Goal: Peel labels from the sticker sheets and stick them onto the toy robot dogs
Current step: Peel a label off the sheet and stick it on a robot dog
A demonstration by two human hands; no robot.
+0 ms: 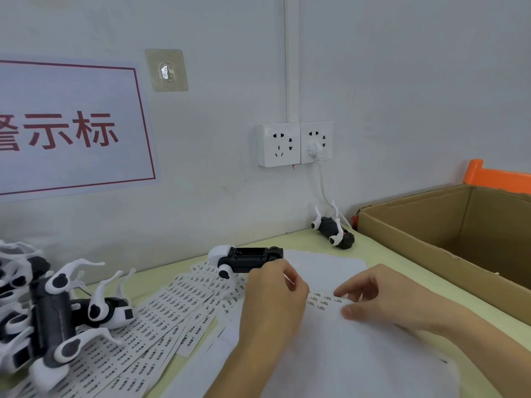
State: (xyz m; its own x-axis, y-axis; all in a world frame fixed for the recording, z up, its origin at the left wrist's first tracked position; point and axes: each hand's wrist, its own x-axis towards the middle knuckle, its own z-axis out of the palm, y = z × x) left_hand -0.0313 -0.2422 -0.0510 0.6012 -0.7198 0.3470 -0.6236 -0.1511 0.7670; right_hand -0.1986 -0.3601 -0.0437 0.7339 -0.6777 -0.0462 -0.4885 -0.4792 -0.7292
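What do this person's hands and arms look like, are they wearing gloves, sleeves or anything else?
Both are bare. The left hand and the right hand wear no gloves, and no rings, watch or bracelet show. The forearms are uncovered as far as the picture's lower edge, so no sleeve is in view. Fingernails look short and unpainted, though the picture is slightly blurred.

You face a pale wall (402, 81): red-bordered sign (71, 127) upper left, twin sockets (294, 143) at centre, cardboard box (448, 225) right.
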